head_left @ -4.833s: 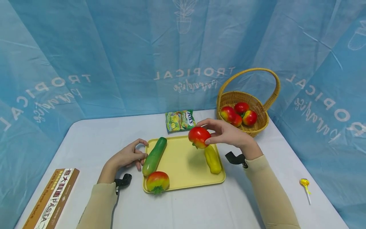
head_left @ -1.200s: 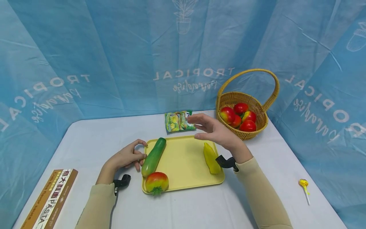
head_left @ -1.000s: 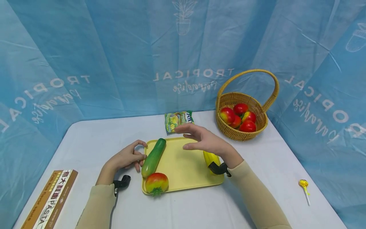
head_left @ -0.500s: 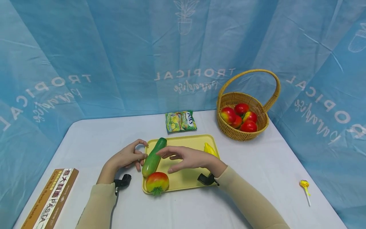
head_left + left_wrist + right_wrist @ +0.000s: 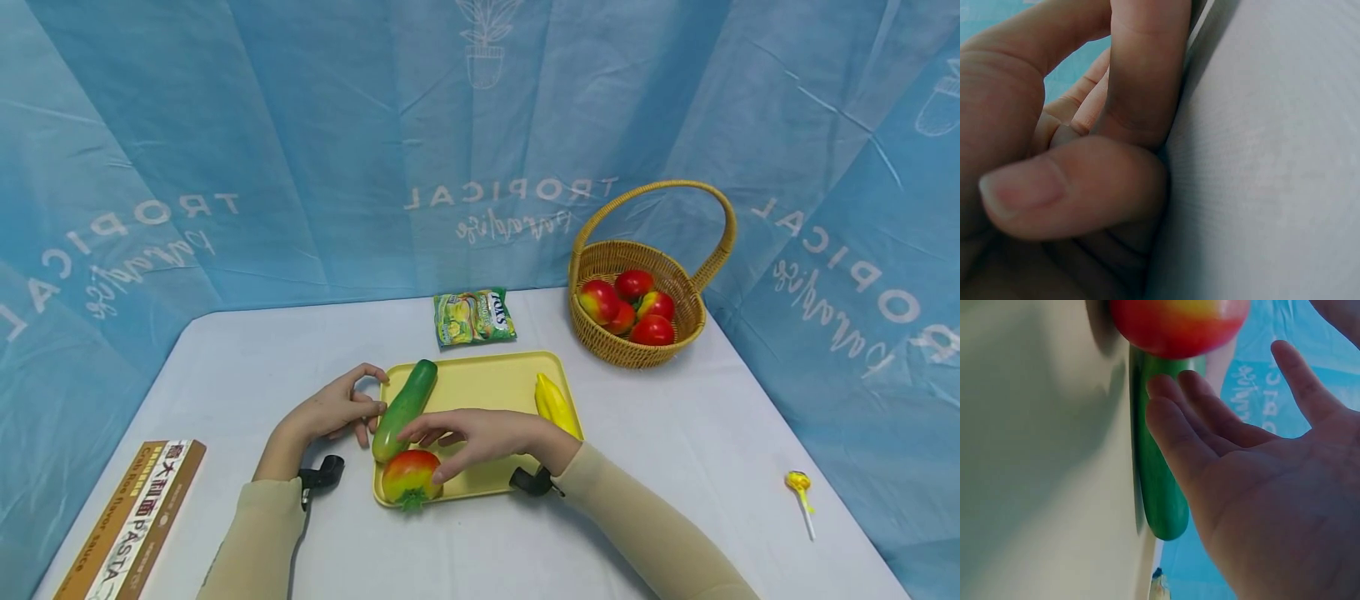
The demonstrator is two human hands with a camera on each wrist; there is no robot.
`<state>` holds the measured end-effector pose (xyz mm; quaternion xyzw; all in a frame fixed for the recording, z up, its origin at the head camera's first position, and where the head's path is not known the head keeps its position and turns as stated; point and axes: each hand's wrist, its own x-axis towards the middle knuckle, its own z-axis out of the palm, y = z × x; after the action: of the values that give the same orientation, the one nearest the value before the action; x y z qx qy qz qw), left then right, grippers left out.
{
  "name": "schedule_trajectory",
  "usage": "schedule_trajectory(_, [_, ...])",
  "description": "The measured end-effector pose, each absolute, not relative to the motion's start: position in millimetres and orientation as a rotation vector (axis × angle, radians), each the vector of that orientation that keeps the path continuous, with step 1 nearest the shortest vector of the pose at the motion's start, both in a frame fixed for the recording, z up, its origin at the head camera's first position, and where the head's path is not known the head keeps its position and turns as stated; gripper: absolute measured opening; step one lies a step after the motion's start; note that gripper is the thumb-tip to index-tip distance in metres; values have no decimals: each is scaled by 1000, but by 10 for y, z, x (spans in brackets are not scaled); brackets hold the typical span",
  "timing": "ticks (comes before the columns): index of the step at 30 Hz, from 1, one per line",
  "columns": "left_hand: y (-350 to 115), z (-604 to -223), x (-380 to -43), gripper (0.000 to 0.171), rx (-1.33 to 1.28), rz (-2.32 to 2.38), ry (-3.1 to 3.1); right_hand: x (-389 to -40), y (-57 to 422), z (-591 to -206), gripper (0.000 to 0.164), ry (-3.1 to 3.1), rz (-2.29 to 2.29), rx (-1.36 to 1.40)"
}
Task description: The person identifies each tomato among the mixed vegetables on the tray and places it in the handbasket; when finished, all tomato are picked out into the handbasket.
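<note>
In the head view, my right hand [image 5: 480,437] hovers over the front left of a yellow tray [image 5: 487,367], holding nothing. Its thumb tip is right at a red-and-yellow tomato [image 5: 411,473] with a green leafy top, and its fingers overlap a green cucumber [image 5: 405,412]. The right wrist view shows the fingers [image 5: 1172,425] stretched out below the tomato [image 5: 1179,325], in front of the cucumber [image 5: 1163,500]. My left hand [image 5: 333,408] rests at the tray's left edge, index finger and thumb loosely bent; its thumb [image 5: 1072,187] fills the left wrist view.
A yellow banana-shaped piece [image 5: 555,404] lies on the tray's right side. Behind the tray are a green snack bag [image 5: 474,318] and a wicker basket [image 5: 630,354] with several red fruits. A pasta box [image 5: 131,517] lies left, a yellow lollipop [image 5: 799,492] right.
The tomato my right hand held over the tray earlier is gone from there, and the basket shows one more red fruit. Empty, that hand has moved left and nearer. The left hand stays put.
</note>
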<state>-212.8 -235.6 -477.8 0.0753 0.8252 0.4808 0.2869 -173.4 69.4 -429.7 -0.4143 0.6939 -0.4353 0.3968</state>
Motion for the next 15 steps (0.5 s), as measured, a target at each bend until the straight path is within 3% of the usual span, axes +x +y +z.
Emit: schedule_trajectory(15, [-2365, -4791, -2134, 51, 212, 1285, 2195, -1670, 612, -4380, 67, 1784, -1040, -1099])
